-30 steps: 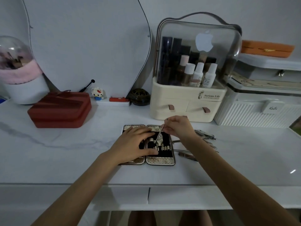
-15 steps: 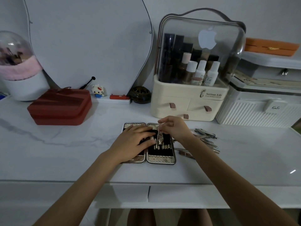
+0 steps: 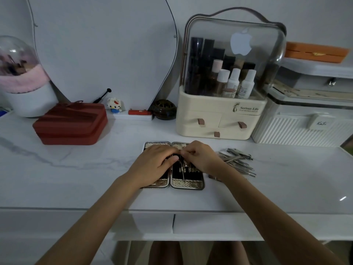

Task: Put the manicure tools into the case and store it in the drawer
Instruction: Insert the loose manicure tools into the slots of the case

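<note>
We press our left hand [image 3: 154, 165] flat on the open manicure case [image 3: 188, 183] while our right hand [image 3: 200, 159] fingers pinch a thin metal tool [image 3: 183, 170] over its right half.

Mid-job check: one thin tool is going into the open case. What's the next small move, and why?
Probably press the thin tool fully under its loop with the right hand, while the left hand steadies the case. The tool already lies along the right half, and a pile of tools waits on the table to the right.
</note>
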